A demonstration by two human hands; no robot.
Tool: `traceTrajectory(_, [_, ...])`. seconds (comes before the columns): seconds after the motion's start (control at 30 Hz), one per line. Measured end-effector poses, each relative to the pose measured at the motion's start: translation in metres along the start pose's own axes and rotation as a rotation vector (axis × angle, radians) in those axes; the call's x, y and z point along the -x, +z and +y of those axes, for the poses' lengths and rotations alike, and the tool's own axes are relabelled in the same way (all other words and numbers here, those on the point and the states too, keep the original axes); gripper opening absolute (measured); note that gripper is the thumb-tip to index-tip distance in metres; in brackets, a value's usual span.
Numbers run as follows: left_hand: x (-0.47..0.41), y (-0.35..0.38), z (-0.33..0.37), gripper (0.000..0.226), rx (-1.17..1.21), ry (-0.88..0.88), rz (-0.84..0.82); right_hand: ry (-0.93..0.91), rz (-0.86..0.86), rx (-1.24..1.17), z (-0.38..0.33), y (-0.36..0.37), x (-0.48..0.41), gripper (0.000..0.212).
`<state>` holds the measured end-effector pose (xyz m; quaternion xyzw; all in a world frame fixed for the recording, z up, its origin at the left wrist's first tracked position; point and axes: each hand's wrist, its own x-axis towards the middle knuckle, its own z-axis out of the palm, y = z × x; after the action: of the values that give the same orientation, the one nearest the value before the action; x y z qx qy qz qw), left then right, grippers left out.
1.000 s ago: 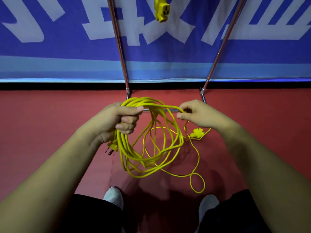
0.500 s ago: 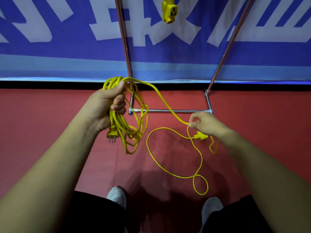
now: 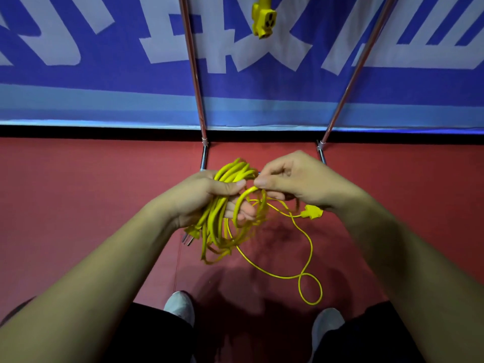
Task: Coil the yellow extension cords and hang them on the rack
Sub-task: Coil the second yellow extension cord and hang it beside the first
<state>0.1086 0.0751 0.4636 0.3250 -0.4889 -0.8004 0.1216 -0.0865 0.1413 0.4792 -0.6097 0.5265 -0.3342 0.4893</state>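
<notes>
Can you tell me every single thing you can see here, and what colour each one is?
cord coil: one, yellow, middle, bunched in the hands
loose cord tail: one, yellow, trailing below the coil
plug: one, yellow with metal prongs, under the left wrist
socket end: one, yellow, under the right wrist
hanging socket: one, yellow, top, between the poles
rack poles: two, reddish metal, before the banner
banner: one, blue with white shapes, back
floor: one, red
shoes: two, pale grey, bottom
left hand: one, grips the coil
right hand: one, fingers pinch a loop
</notes>
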Motion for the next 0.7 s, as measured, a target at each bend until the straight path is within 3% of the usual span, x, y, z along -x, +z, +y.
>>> traceTrajectory(0.1, [-0.006, -0.005, 0.002, 0.013, 0.057, 0.043, -0.028, 0.064, -0.014, -0.054, 0.019, -0.018, 0.003, 0.016])
traceTrajectory(0.2, [-0.011, -0.018, 0.004, 0.015, 0.185, 0.025, -0.023, 0.210, -0.138, 0.187, 0.050, -0.043, 0.012, 0.014])
traceTrajectory(0.3, [-0.016, -0.038, 0.000, 0.015, 0.110, -0.013, 0.082, 0.286, -0.024, 0.096, 0.073, -0.054, 0.016, 0.011])
traceTrajectory(0.4, [-0.016, -0.049, -0.002, 0.024, -0.001, -0.045, 0.161, 0.194, 0.188, -0.134, 0.064, -0.051, 0.011, 0.008])
traceTrajectory(0.47, [-0.014, -0.049, -0.004, 0.027, 0.004, -0.053, 0.176, 0.122, 0.258, -0.105, 0.049, -0.048, 0.007, 0.009])
traceTrajectory(0.6, [-0.010, -0.039, -0.005, 0.049, -0.030, -0.033, 0.130, 0.009, 0.167, 0.167, 0.013, -0.028, 0.007, 0.006])
traceTrajectory(0.7, [-0.007, -0.022, -0.003, 0.024, 0.022, -0.020, 0.059, -0.063, 0.109, 0.259, -0.001, 0.002, -0.001, 0.003])
